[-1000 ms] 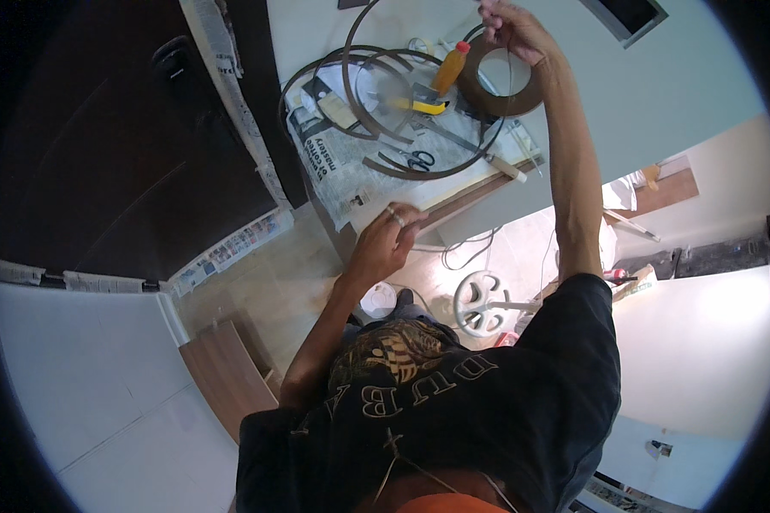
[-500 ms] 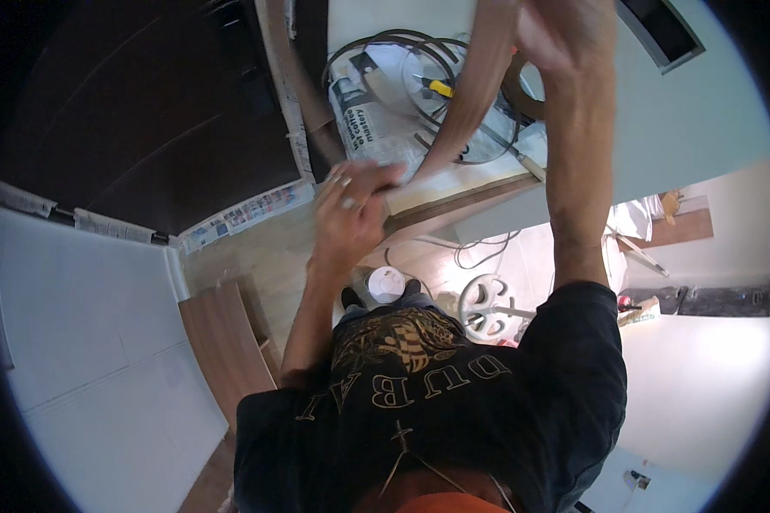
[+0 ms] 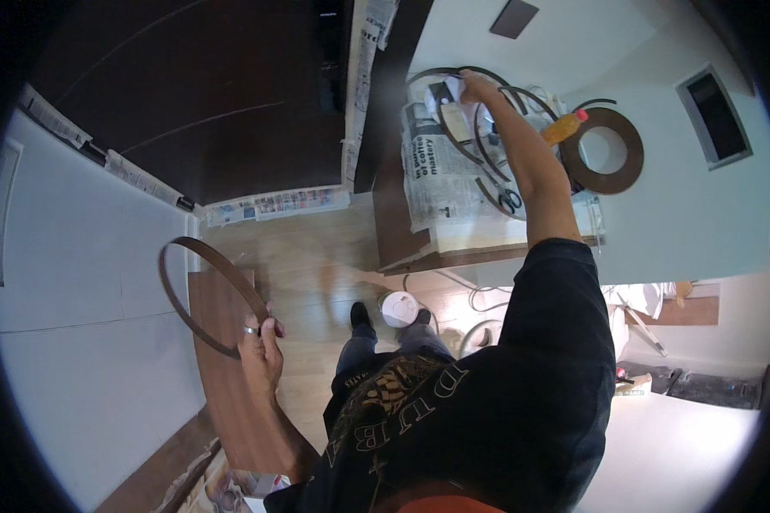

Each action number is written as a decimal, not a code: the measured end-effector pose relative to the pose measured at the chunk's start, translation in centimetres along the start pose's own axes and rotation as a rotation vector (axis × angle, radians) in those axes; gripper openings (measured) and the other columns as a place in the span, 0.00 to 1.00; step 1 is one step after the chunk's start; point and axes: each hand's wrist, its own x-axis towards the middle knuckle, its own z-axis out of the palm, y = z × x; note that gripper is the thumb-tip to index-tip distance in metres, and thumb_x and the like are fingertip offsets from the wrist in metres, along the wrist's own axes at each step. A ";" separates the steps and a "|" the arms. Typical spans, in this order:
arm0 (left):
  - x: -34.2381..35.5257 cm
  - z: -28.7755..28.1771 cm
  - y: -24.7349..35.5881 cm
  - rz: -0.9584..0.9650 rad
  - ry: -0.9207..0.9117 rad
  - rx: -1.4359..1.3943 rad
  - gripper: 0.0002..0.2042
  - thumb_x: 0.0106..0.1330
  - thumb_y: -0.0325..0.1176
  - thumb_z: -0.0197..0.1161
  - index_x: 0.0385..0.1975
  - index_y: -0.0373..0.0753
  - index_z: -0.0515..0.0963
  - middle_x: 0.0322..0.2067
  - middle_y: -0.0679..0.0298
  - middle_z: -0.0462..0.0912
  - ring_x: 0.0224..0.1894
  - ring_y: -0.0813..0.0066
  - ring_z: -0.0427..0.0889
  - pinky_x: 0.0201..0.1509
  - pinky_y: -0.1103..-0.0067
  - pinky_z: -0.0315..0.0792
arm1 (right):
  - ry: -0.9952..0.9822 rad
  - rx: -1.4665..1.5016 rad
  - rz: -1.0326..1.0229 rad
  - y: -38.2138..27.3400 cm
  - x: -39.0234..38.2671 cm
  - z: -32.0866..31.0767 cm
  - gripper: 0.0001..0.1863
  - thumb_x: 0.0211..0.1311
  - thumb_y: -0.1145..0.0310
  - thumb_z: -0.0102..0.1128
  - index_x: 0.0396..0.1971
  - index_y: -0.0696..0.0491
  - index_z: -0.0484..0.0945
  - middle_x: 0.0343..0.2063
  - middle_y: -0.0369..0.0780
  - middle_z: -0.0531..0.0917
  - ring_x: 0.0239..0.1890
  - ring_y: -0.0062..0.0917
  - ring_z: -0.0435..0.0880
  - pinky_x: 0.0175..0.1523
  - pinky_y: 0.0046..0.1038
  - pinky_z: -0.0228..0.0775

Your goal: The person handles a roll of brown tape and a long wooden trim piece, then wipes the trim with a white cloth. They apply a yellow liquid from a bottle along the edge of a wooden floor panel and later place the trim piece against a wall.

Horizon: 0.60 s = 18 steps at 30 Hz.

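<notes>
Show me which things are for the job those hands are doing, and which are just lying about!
Probably for the job:
looped flat brown strip, held in the left hand
thin dark curved strips near the right hand
wide brown ring-shaped roll
dark-handled scissors, perhaps

Probably just lying about:
orange bottle with a red cap
round white tub
flat dark-grey rectangular piece

Free air between left hand [image 3: 262,355] and worktop [image 3: 479,236], bottle [image 3: 563,129] and brown roll [image 3: 631,156] beside right forearm [image 3: 532,158]
</notes>
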 end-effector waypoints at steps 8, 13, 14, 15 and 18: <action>-0.4 1.6 -2.1 -0.160 -0.200 0.124 0.13 0.79 0.31 0.50 0.56 0.35 0.77 0.25 0.64 0.78 0.28 0.81 0.77 0.34 0.80 0.71 | -0.044 -0.089 0.054 1.7 1.6 -0.3 0.41 0.46 0.44 0.70 0.64 0.39 0.75 0.65 0.38 0.75 0.69 0.41 0.71 0.67 0.66 0.56; 2.2 3.5 -1.3 -0.184 -0.333 -0.038 0.14 0.79 0.33 0.49 0.56 0.35 0.75 0.23 0.66 0.76 0.25 0.81 0.75 0.30 0.79 0.71 | 0.215 0.137 0.062 5.6 1.2 -2.7 0.39 0.51 0.40 0.62 0.60 0.49 0.78 0.59 0.49 0.80 0.61 0.45 0.78 0.67 0.48 0.66; 2.2 3.2 -1.5 -0.231 -0.331 -0.089 0.14 0.79 0.33 0.49 0.57 0.35 0.75 0.23 0.66 0.75 0.24 0.81 0.74 0.30 0.79 0.71 | 0.159 0.254 0.027 4.4 0.5 -3.9 0.38 0.52 0.42 0.60 0.57 0.56 0.79 0.53 0.55 0.82 0.57 0.49 0.81 0.64 0.41 0.70; 2.6 3.4 -1.6 -0.263 -0.345 -0.158 0.14 0.79 0.33 0.49 0.57 0.34 0.74 0.22 0.67 0.74 0.24 0.81 0.74 0.30 0.79 0.71 | 0.233 0.282 0.007 4.8 0.0 -5.1 0.38 0.52 0.42 0.60 0.57 0.56 0.80 0.53 0.55 0.83 0.56 0.50 0.81 0.63 0.42 0.71; 4.0 4.8 -2.0 -0.216 -0.417 -0.293 0.15 0.80 0.35 0.47 0.59 0.34 0.72 0.21 0.68 0.72 0.23 0.82 0.72 0.29 0.80 0.71 | 0.488 0.233 -0.005 10.0 -0.4 -6.1 0.37 0.55 0.43 0.60 0.54 0.58 0.80 0.49 0.56 0.84 0.55 0.51 0.82 0.61 0.44 0.72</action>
